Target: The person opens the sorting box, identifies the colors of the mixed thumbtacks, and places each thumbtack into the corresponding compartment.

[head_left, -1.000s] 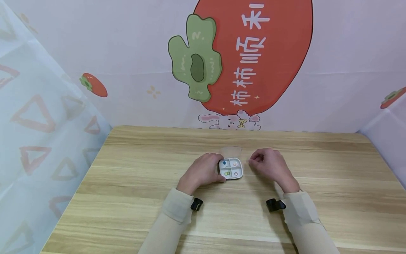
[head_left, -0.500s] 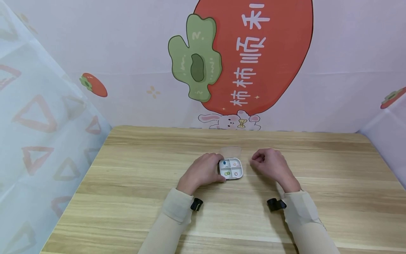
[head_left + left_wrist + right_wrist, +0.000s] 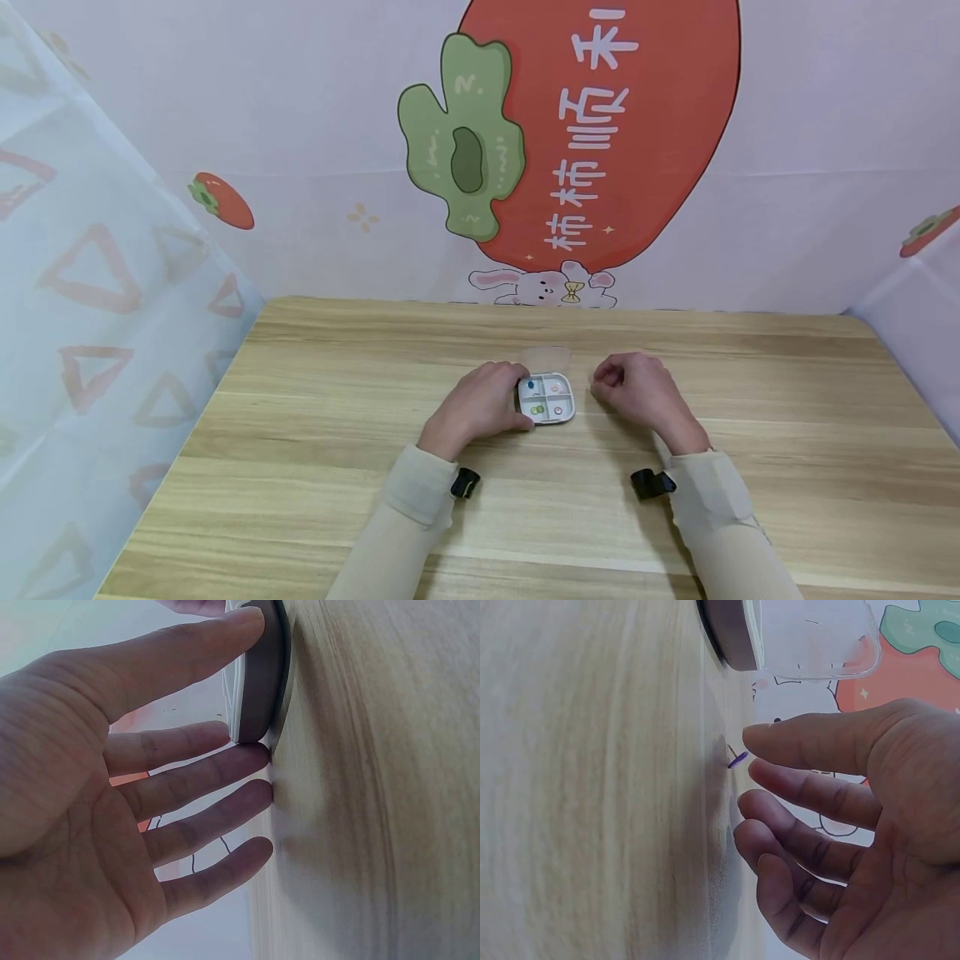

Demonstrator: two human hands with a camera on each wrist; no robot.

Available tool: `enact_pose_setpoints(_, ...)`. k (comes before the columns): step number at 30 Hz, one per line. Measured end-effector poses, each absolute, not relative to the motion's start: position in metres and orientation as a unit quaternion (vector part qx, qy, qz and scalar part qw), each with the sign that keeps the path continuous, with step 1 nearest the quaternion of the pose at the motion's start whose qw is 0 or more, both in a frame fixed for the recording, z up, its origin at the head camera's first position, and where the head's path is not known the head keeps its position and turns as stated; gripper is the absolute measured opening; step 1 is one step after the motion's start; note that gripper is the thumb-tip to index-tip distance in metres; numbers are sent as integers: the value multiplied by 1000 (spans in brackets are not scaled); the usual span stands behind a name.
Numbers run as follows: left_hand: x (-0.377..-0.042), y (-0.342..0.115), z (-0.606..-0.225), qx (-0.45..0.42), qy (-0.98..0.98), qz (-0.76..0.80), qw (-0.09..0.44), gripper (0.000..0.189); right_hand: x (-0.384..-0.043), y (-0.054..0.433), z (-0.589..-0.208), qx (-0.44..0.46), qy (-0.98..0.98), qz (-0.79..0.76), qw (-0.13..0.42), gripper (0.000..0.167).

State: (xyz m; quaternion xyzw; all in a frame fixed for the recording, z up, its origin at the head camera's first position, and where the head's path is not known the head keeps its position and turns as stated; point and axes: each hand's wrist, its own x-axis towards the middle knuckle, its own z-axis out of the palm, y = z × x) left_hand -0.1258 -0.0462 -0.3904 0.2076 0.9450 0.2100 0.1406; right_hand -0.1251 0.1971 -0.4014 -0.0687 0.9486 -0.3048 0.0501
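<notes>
A small white pill box with four-way dividers stands on the table, its clear lid flipped back. Tiny blue, green and pinkish pieces lie in its compartments. My left hand grips the box from the left, thumb at the front side and index finger behind; its other fingers reach down to the wood. Right of the box, my right hand hovers low with bent fingers, thumb and index finger apart. At those fingertips, in the right wrist view, is a tiny purple disc with a thin pin, stud-like.
The wooden table ends at a white cloth backdrop printed with a large red persimmon. Another patterned cloth hangs along the left side. Black wrist cameras sit at both cuffs.
My right hand shifts very slightly to the right, then stays near the same spot. My left hand and the pill box stay still.
</notes>
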Motion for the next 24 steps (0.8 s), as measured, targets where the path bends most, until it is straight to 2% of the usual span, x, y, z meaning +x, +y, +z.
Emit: enact_pose_setpoints(24, -126, -46, -390, 208, 945, 212, 141, 64, -126, 195, -406, -77, 950, -298, 57, 8)
